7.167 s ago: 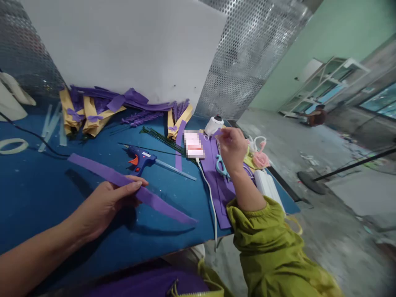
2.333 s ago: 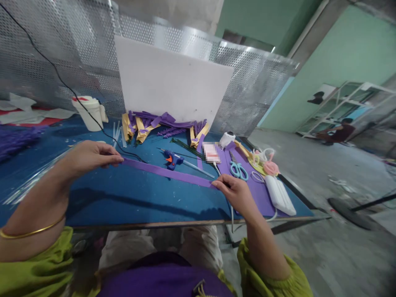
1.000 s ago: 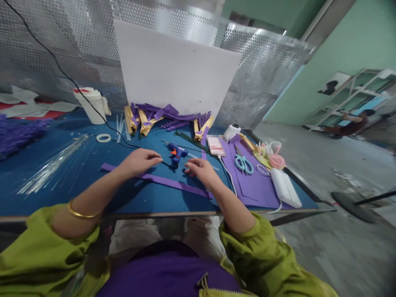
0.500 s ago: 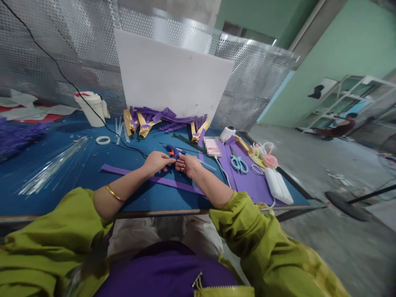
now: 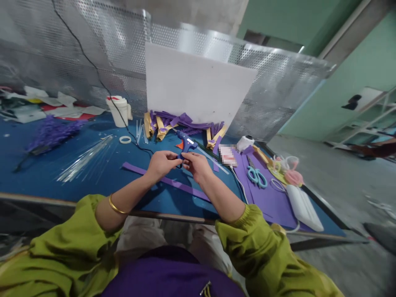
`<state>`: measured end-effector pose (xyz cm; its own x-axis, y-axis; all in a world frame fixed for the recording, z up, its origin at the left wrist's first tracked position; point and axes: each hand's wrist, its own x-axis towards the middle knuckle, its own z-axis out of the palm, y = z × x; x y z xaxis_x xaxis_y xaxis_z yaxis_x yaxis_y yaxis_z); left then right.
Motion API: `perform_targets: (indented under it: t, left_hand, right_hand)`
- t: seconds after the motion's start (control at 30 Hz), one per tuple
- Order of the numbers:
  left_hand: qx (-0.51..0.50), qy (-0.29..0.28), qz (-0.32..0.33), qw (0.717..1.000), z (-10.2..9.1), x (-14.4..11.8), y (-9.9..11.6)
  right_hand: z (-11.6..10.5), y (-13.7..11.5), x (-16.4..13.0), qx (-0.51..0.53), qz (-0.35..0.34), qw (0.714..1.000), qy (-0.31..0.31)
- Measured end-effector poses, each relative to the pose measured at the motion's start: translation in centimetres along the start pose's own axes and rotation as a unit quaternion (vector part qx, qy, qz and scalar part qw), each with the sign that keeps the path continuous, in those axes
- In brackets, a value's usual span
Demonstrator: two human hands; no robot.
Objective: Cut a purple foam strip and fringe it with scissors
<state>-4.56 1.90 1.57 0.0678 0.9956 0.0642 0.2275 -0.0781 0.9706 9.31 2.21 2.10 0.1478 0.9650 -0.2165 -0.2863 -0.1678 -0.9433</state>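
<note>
Over the blue table point(image 5: 37, 173), my left hand point(image 5: 161, 163) and my right hand point(image 5: 198, 166) meet at the handle of a blue glue gun point(image 5: 186, 144). The gun is lifted off the table, its orange trigger facing left, and a clear glue stick point(image 5: 216, 161) juts out of its back to the right. A black cord point(image 5: 139, 144) runs from it toward the back wall. A long purple strip point(image 5: 136, 170) lies flat on the table under my wrists, with neither hand on it.
Teal scissors point(image 5: 255, 175) lie on a purple sheet point(image 5: 272, 198) at right, near a pink flower point(image 5: 293, 177) and a white pack point(image 5: 305, 207). Purple and yellow cut pieces point(image 5: 167, 123) are heaped against a white board point(image 5: 198, 88). A white cup point(image 5: 119, 111), a tape ring point(image 5: 125, 140) and clear sticks point(image 5: 85, 159) sit at left.
Both hands let go of the purple strip, which now lies on the table, and closed on the glue gun. The gun has been raised off the table.
</note>
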Motion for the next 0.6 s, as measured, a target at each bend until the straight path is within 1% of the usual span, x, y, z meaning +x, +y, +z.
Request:
perform_targets:
  t: [0.13, 0.27, 0.43, 0.6]
  left_hand:
    - [-0.016, 0.011, 0.003, 1.0, -0.6, -0.6, 0.1]
    - [-0.036, 0.023, 0.014, 0.999, -1.0, -0.9, 0.0]
    - [-0.079, 0.054, 0.022, 0.995, -1.5, -1.2, -0.2]
    - [-0.092, 0.052, 0.006, 0.994, -1.8, -1.5, -0.2]
  right_hand:
    - [0.7, 0.0, -0.1, -0.024, -0.051, 0.998, -0.011]
    - [1.4, -0.2, -0.5, -0.043, -0.088, 0.995, -0.029]
    - [2.3, -0.3, -1.1, -0.051, -0.125, 0.99, -0.041]
    - [2.6, 0.0, -1.5, -0.047, -0.138, 0.988, -0.045]
